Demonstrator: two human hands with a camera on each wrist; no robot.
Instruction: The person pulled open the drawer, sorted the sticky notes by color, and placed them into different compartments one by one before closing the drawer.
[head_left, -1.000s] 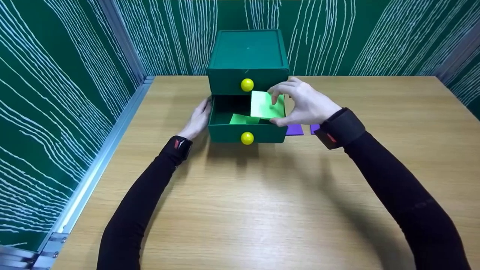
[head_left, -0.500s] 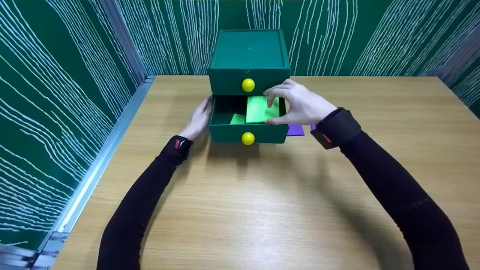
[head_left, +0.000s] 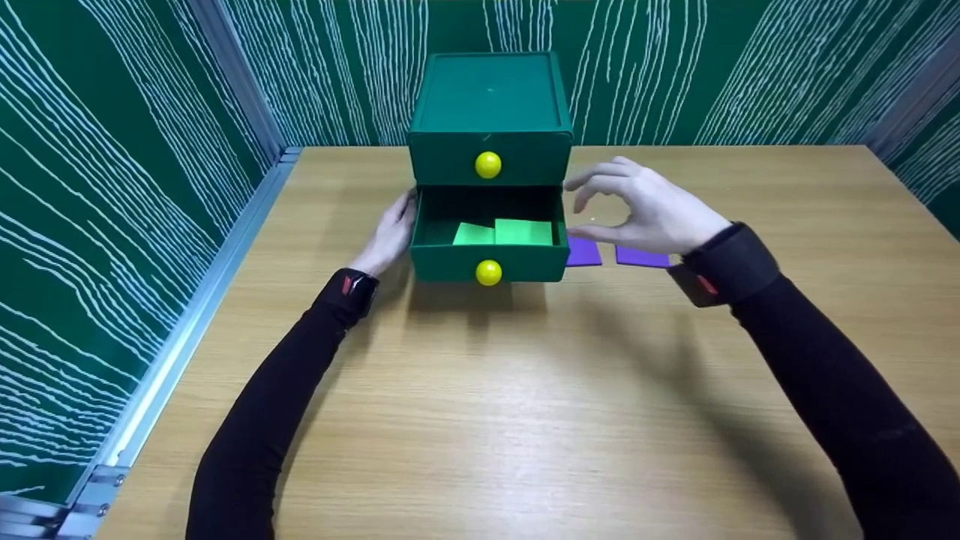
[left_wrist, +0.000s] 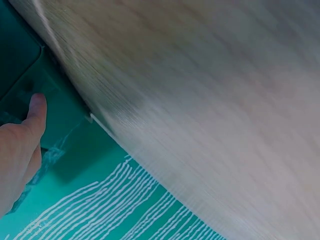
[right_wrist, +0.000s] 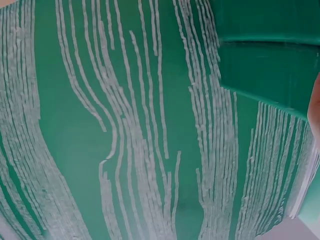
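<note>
A dark green two-drawer cabinet (head_left: 491,97) with yellow knobs stands at the back of the table. Its lower drawer (head_left: 450,262) is pulled out and the upper one is closed. Inside the lower drawer lie two light green square pieces, one on the left (head_left: 473,234) and a second on the right (head_left: 524,232). My left hand (head_left: 388,238) rests against the cabinet's left side; the left wrist view has a straight finger (left_wrist: 36,112) touching that wall. Just right of the drawer, my right hand (head_left: 651,208) hovers with thumb and fingers apart, holding nothing.
Two flat purple squares, one nearer the cabinet (head_left: 583,253) and another to its right (head_left: 642,256), lie on the wooden table (head_left: 480,405) below my right hand. Green walls with white lines stand behind and at the left, where a metal rail (head_left: 176,330) edges the table.
My right hand has lowered a light green square piece into the drawer, let go of it and moved right, out past the cabinet's side. The left hand has stayed in place.
</note>
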